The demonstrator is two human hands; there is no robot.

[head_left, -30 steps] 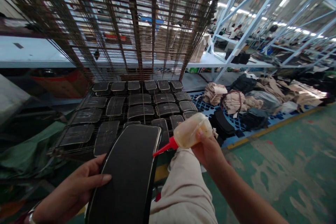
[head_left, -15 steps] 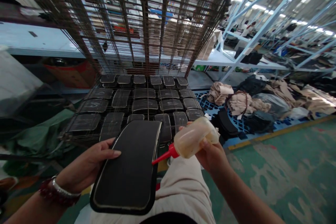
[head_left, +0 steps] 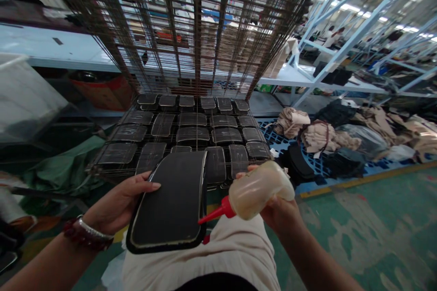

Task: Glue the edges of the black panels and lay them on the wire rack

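Observation:
Above my lap, my left hand (head_left: 131, 198) grips the left edge of a black panel (head_left: 170, 200) with rounded corners, thumb on its face. A thin pale line runs just inside the panel's border. My right hand (head_left: 278, 209) is wrapped around a translucent squeeze bottle (head_left: 257, 188) holding yellowish liquid, tipped over to the left. Its red nozzle (head_left: 216, 211) meets the panel near the right edge, low down. Similar black panels (head_left: 193, 135) lie in rows on the wire rack in front of me.
Stacked wire rack shelves (head_left: 198, 22) rise upright behind the rows. Beige fabric bundles (head_left: 317, 136) and dark pieces lie on a blue pallet (head_left: 309, 161) at right. Green cloth (head_left: 68, 168) and a white bin (head_left: 27, 100) are at left. A blue metal frame (head_left: 355, 18) stands beyond.
The nozzle tip has travelled down along the panel's right edge, toward me. The panel's lower end has risen in view, and the camera view has shifted slightly left.

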